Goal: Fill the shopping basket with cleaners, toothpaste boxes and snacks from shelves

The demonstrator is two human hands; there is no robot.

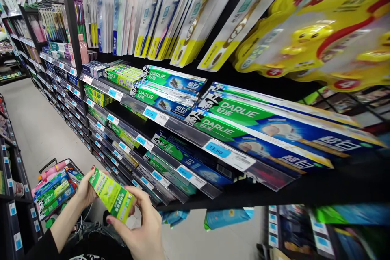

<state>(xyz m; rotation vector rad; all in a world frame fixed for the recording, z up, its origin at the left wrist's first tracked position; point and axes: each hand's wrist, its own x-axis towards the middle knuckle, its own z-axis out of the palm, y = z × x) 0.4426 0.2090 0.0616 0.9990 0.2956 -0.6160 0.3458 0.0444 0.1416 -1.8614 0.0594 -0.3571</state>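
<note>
Between my two hands is a green and yellow toothpaste box (112, 196), held at a slant in front of my body. My left hand (87, 189) grips its upper left end, with most of the fingers hidden behind the box. At the lower right end, my right hand (141, 219) pinches it between the thumb and the fingers. Just left of my left arm stands a basket or cart holding several toothpaste boxes (53, 195) and a pink item (56, 169).
To my right runs a shelf with Darlie toothpaste boxes (231, 126) behind clear strips with price tags (228, 154). Packaged toothbrushes (195, 16) and yellow duck-shaped packs (319, 36) hang above. Another shelf (15, 211) borders the grey aisle floor (33, 118) on the left.
</note>
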